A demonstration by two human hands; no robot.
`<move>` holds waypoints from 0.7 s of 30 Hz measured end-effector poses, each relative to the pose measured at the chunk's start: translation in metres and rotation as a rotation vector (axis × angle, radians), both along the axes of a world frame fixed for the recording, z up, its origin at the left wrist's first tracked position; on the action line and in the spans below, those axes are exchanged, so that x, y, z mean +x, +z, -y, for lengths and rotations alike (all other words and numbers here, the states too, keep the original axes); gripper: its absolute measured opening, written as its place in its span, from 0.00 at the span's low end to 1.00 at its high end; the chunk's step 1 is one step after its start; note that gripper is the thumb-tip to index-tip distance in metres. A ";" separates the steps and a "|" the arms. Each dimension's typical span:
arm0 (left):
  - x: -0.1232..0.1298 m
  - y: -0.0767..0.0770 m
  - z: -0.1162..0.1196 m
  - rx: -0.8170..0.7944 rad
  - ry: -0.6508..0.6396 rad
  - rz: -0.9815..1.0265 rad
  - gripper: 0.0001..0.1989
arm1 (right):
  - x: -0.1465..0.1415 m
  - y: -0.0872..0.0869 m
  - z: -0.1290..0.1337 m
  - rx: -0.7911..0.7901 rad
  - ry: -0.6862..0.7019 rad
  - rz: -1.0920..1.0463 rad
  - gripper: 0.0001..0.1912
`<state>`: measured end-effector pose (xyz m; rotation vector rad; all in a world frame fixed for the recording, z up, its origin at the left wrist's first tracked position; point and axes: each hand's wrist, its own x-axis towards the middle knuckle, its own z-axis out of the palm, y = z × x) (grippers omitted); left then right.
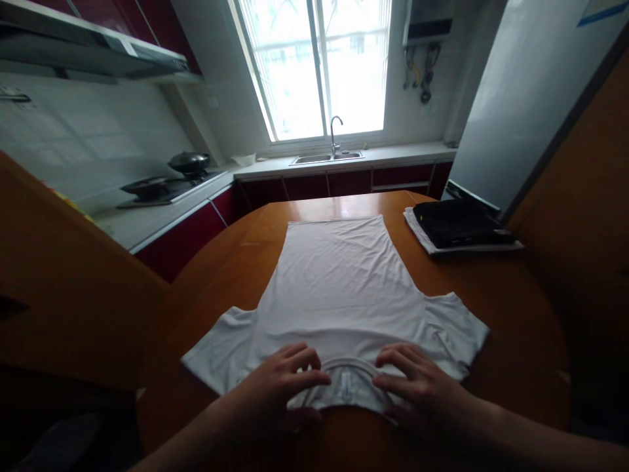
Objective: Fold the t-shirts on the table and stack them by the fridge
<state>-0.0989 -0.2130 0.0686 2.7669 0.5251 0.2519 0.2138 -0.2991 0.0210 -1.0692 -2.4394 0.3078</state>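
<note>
Shirt [339, 282], plain white and short-sleeved, is lying flat on a round-edged wooden bench [221, 255], neckline at the near edge and hem toward the window [319, 72]. Left hand [289, 380] is over one side of the collar [346, 383], fingers apart and curved, thumb spread away from them. Right hand [410, 383] is doing pretty much the same on the other side, loosely open. Can't really tell if either one has actually pinched any fabric. Some creases run across the body. Off to the right on the bench there's a stack of folded clothes [459, 226], black stuff over white.
</note>
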 end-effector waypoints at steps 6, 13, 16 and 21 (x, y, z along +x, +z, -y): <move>-0.013 -0.017 0.024 0.230 -0.037 -0.001 0.04 | -0.003 -0.012 0.019 0.135 0.011 0.013 0.02; -0.016 -0.011 0.029 0.113 -0.014 0.043 0.08 | -0.003 0.003 0.018 0.256 -0.010 -0.053 0.10; -0.021 -0.004 0.029 -0.110 0.023 0.077 0.08 | -0.002 0.009 0.021 0.166 -0.027 -0.086 0.11; -0.024 -0.002 0.031 -0.262 -0.021 0.022 0.06 | -0.005 0.000 0.028 0.070 0.071 0.014 0.09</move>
